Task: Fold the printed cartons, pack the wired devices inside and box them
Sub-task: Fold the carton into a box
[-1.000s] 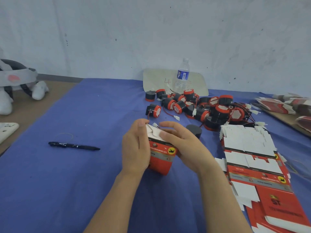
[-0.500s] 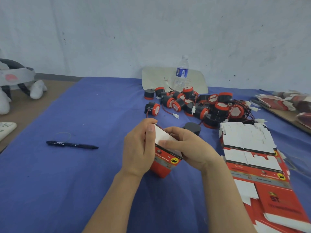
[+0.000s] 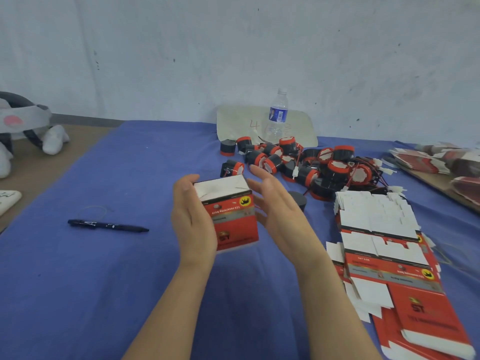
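Note:
A folded red printed carton (image 3: pixel 235 220) stands upright in the middle of the blue cloth, its white closed end facing up. My left hand (image 3: pixel 192 219) grips it along its left side, thumb at the top corner. My right hand (image 3: pixel 275 211) hovers just right of the carton with straight, spread fingers, holding nothing. A pile of black-and-red wired devices (image 3: pixel 306 165) lies behind the carton. One black device (image 3: pixel 298 200) sits alone behind my right hand. A stack of flat red-and-white cartons (image 3: pixel 379 229) runs down the right side.
A black pen (image 3: pixel 107 226) lies on the cloth to the left. A water bottle (image 3: pixel 278 115) stands before a pale board (image 3: pixel 233 120) leaning on the wall. More flat cartons (image 3: pixel 441 159) lie on a wooden board at far right. A grey-and-white headset (image 3: pixel 20 120) sits far left.
The carton's end flaps went from open to closed and the carton turned upright. My right hand came off the flaps and opened beside it; my left hand kept hold.

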A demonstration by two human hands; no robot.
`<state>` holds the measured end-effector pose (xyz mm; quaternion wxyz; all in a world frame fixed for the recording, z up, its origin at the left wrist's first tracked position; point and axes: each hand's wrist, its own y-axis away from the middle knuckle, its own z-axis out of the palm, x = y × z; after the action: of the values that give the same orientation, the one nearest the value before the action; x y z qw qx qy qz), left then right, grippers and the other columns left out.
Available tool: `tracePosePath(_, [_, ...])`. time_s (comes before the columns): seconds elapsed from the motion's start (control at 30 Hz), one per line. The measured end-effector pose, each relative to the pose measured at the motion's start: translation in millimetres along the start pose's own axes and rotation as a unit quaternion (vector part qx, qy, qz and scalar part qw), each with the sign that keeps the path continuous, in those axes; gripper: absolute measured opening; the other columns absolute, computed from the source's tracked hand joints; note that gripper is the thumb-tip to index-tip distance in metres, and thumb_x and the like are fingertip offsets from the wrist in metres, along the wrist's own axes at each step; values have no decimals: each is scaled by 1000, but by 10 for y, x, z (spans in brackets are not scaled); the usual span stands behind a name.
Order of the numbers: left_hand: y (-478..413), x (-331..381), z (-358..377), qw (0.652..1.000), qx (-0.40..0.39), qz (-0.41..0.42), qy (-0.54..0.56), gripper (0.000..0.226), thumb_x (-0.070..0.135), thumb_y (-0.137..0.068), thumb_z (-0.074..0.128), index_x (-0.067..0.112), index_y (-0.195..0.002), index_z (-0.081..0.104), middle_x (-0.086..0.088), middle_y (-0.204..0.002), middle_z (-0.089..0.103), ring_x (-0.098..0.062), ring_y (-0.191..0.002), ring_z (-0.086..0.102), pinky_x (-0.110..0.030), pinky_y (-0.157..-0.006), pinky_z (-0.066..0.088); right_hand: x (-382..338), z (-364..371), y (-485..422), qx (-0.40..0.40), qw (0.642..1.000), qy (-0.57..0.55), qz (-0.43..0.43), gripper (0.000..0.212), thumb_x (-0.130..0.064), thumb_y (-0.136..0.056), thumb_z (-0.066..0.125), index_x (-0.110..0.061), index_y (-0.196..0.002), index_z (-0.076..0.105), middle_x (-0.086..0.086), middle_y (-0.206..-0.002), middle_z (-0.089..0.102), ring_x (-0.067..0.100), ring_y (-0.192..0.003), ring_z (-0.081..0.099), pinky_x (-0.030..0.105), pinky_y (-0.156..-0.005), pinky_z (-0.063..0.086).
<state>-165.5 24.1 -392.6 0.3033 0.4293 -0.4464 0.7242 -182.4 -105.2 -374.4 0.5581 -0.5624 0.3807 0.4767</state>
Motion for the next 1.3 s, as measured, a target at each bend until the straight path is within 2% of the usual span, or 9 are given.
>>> tracePosePath(0.1, [-15, 0, 6, 999, -15, -42, -18, 42, 57, -95, 21, 36, -94, 58, 12, -93, 63, -4, -83, 63, -22, -75, 51, 82, 85, -6, -14, 994, 104, -10, 42, -54, -77, 66, -54, -117, 55, -10, -119, 64, 9, -107, 64, 28, -90, 54])
tracePosePath(0.2, [-51, -3, -1, 976, -135, -162, 45, 44, 59, -98, 27, 36, -99, 64, 1, -105, 69, -22, -96, 68, -42, -86, 53, 104, 70, -44, 99, 986, 125, 40, 16, -55, -84, 62, -43, -94, 67, -3, -96, 72, 11, -83, 71, 26, -72, 58])
tracePosePath(0.37, [-44, 22, 1, 920, -346, -172, 64, 42, 31, -73, 47, 50, -108, 59, 29, -112, 65, -2, -116, 58, -27, -95, 49, 123, -216, -37, 184, 949, -110, 230, 58, -68, -89, 41, -18, -85, 70, 10, -80, 75, 24, -65, 72, 35, -56, 57])
tracePosePath(0.53, [-49, -1, -73, 905, -391, -168, 28, 45, 46, -75, 59, 56, -118, 48, 31, -130, 52, 9, -124, 46, -26, -108, 36, 162, -287, -15, 116, 934, -257, 219, 82, -74, -87, 31, -3, -98, 72, 20, -105, 71, 35, -91, 70, 48, -80, 56])
tracePosePath(0.7, [-12, -25, -27, 941, -300, -117, -100, 47, 55, -84, 58, 37, -127, 51, 16, -127, 55, 7, -107, 54, -3, -68, 43, 173, -199, -65, 102, 968, -156, 170, 70, -72, -90, 28, -21, -120, 65, 9, -115, 70, 30, -100, 69, 37, -72, 57])
tracePosePath(0.87, [11, -41, 12, 968, -204, -61, -130, 20, 43, -97, 44, 39, -83, 57, 25, -76, 65, 17, -76, 56, -1, -59, 39, 216, 23, -71, 94, 981, 52, 163, 72, -85, -62, 30, -35, -101, 66, 0, -95, 74, 18, -78, 70, 30, -67, 56])
tracePosePath(1.0, [-19, -177, 21, 970, -143, -110, -160, 10, 23, -96, 47, 27, -97, 56, 14, -87, 61, -3, -79, 57, -15, -62, 41, 244, 98, -73, 53, 981, 117, 143, 89, -89, -67, 31, -31, -132, 50, 3, -117, 65, 12, -73, 61, 29, -71, 53])
tracePosePath(1.2, [-51, -198, 45, 964, -70, -253, -50, 12, 9, -88, 49, 15, -87, 60, 3, -78, 59, -14, -69, 50, -24, -60, 42, 363, 204, -83, 73, 975, 208, 14, 59, -37, -92, 60, -26, -143, 33, -20, -108, 61, -2, -98, 58, 7, -73, 44])
tracePosePath(1.3, [-24, -202, 70, 956, -43, -290, 2, 18, 2, -86, 48, 7, -97, 61, -7, -90, 63, -19, -77, 56, -27, -67, 49, 435, 208, -113, 149, 959, 240, 32, 61, -13, -93, 54, -24, -148, 29, -26, -93, 54, -12, -79, 54, 1, -62, 41])
